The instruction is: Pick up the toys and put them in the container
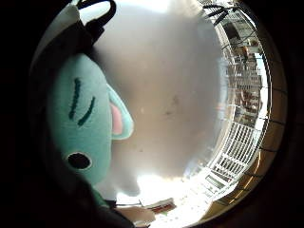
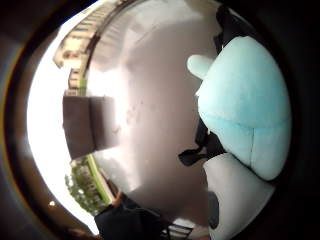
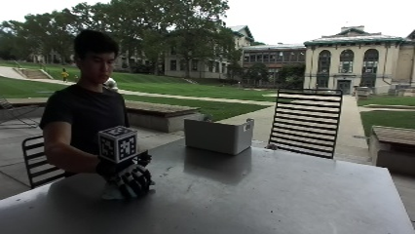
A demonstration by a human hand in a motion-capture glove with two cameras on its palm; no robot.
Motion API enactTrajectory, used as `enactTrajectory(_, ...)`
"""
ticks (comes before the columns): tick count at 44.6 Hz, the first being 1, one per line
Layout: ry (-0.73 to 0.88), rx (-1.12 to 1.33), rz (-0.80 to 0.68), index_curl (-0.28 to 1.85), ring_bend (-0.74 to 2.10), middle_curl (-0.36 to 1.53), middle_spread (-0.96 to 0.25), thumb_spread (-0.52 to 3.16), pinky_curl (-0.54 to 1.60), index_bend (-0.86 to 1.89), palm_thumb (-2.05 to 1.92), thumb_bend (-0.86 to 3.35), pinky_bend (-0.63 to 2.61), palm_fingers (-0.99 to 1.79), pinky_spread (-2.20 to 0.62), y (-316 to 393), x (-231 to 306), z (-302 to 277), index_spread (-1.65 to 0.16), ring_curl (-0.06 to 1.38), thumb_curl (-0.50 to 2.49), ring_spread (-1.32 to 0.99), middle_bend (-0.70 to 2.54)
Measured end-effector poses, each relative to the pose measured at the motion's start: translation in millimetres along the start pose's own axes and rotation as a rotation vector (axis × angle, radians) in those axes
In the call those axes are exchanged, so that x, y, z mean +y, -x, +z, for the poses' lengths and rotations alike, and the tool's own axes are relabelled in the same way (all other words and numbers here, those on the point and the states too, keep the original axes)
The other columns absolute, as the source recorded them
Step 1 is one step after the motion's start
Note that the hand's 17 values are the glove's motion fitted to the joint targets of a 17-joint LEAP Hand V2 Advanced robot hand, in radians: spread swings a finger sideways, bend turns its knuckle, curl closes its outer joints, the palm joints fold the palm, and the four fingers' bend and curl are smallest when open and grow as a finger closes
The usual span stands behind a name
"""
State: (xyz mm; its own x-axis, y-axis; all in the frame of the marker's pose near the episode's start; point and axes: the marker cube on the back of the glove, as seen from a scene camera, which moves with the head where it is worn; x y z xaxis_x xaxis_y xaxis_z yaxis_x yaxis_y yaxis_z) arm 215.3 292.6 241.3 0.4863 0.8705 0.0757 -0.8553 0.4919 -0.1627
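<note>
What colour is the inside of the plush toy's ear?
Pink, on the teal plush toy; the little finger side palm view shows it best.

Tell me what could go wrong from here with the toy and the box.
The gloved hand grips a teal plush toy low at the table's near edge, while the box sits well across it. The carry is long, so the toy could slip out on the way. The toy looks bulky in the palm views, so it may catch the box rim.
</note>
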Motion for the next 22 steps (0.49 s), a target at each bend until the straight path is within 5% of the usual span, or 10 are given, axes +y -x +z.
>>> enactTrajectory(7, -0.069, 0.03, 0.029, 0.64, 1.03, 0.6, -0.28, 1.29, 0.3, 0.72, 0.94, 0.51, 0.77, 1.44, -0.47, 3, -8, -5, -0.14, 0.45, 0.57, -0.39, 0.73)
enactTrajectory(17, -0.066, 0.036, 0.054, 0.7, 1.16, 0.62, -0.21, 1.4, 0.3, 0.8, 1.02, 0.63, 0.69, 1.35, -0.45, 10, -33, -29, -0.11, 0.5, 0.65, -0.3, 0.87)
enactTrajectory(22, -0.093, -0.046, 0.037, 0.7, 1.15, 0.63, -0.22, 1.2, 0.35, 0.7, 0.72, 0.39, 0.81, 1.25, -0.45, 35, -45, -66, -0.12, 0.5, 0.66, -0.32, 0.95)
